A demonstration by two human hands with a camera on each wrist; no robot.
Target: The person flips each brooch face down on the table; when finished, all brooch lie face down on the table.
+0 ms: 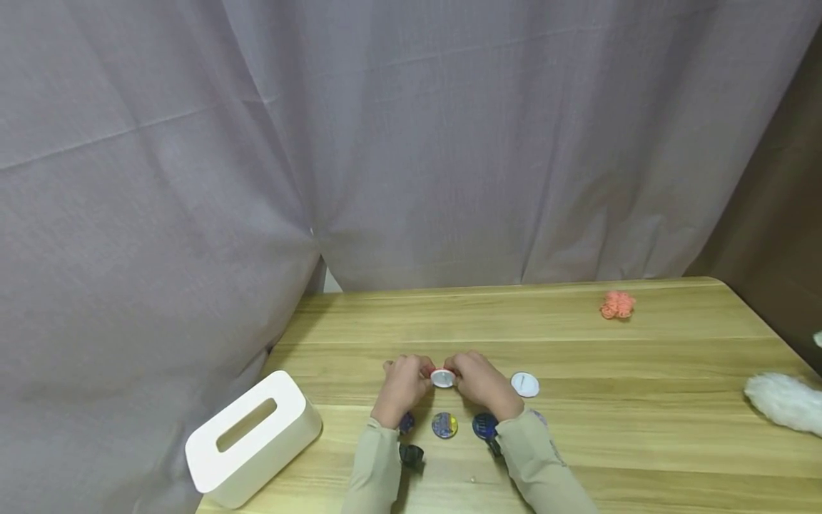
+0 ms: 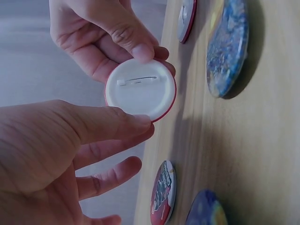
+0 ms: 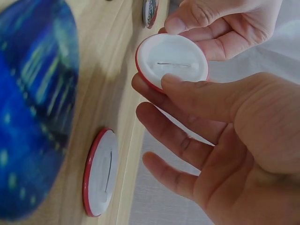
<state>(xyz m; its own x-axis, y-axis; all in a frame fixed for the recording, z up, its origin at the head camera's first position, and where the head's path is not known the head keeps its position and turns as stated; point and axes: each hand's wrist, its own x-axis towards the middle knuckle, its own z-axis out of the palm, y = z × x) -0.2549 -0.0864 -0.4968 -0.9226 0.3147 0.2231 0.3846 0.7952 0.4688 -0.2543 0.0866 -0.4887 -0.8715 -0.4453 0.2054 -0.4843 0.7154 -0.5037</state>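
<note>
A round pin badge (image 1: 443,378) with a red edge is held up between both hands, its white back and safety pin showing. My left hand (image 1: 406,385) pinches one side between thumb and index finger, the other fingers loosely spread. On the opposite side my right hand (image 1: 480,384) pinches the rim the same way. A second badge (image 3: 101,173) lies pin side up beside the right hand. Close to the left hand lies a red badge (image 2: 162,193) with a dark print, mostly hidden by that hand in the head view.
Nearer the body lie a blue and yellow badge (image 1: 444,425), a dark blue badge (image 1: 484,425) and others partly under the sleeves. A white tissue box (image 1: 253,439) stands at the left. A coral yarn bundle (image 1: 618,305) sits far right; a white fluffy thing (image 1: 785,402) lies at the right edge.
</note>
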